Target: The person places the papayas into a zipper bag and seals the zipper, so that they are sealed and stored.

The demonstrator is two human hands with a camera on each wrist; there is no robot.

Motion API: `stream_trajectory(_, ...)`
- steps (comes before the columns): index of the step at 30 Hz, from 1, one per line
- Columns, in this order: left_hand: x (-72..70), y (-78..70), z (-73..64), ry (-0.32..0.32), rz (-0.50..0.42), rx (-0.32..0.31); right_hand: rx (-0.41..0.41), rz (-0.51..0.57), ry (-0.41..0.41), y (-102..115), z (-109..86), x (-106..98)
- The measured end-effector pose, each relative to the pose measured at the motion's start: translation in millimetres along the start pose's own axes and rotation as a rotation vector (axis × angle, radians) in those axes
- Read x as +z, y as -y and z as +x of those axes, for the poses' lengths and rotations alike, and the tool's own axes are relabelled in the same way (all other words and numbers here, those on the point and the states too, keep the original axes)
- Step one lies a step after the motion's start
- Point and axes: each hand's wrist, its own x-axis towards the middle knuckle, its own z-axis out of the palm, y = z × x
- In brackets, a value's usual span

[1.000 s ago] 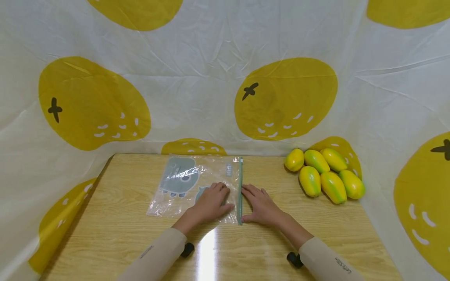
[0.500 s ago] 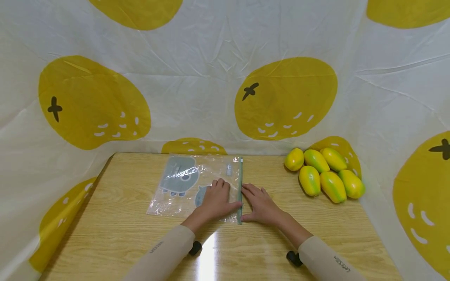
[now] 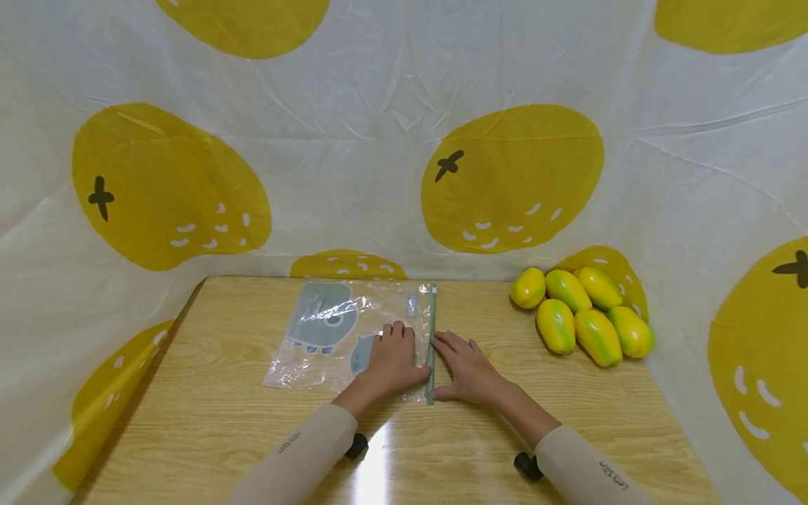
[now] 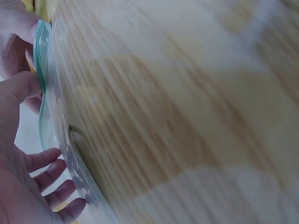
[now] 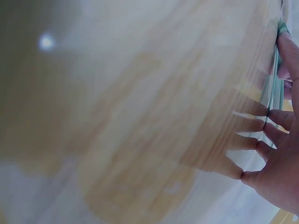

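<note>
A clear plastic zip bag (image 3: 385,301) with printed blue-grey cartoon figures lies flat on the wooden table, its green zip edge (image 3: 432,337) on the right. My left hand (image 3: 391,361) rests on the bag with fingers extended, the thumb reaching to the zip edge. In the left wrist view, the left fingers (image 4: 49,177) are spread and the thumb touches the green strip (image 4: 43,60). Just right of the zip, my right hand (image 3: 470,372) has its fingertips along that edge and its thumb by the near end. The right fingertips (image 5: 275,135) touch the tabletop in the right wrist view.
Several yellow-green mangoes (image 3: 596,333) are grouped at the back right of the wooden table (image 3: 208,435). A white cloth (image 3: 353,182) with large yellow fruit prints stands behind and at both sides. Black wrist devices (image 3: 528,466) sit below the sleeves.
My left hand has shifted slightly right over the bag, and its thumb has moved out to the zip edge. The right hand, the bag and the mangoes stay in place.
</note>
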Motion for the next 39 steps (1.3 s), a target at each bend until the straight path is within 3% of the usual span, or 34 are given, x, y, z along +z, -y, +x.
stream_trajectory(10,2.8,2.7,0.7,0.012,-0.005,0.004,0.016,-0.015,0.009,3,-0.6,-1)
stream_trajectory(23,-2.5,18.4,-9.8,-0.011,-0.166,0.061,0.026,-0.013,-0.003,2,-1.4,2)
stream_trajectory(39,1.6,23.0,-15.0,-0.062,-0.126,0.168,0.031,-0.025,-0.015,5,-1.8,1)
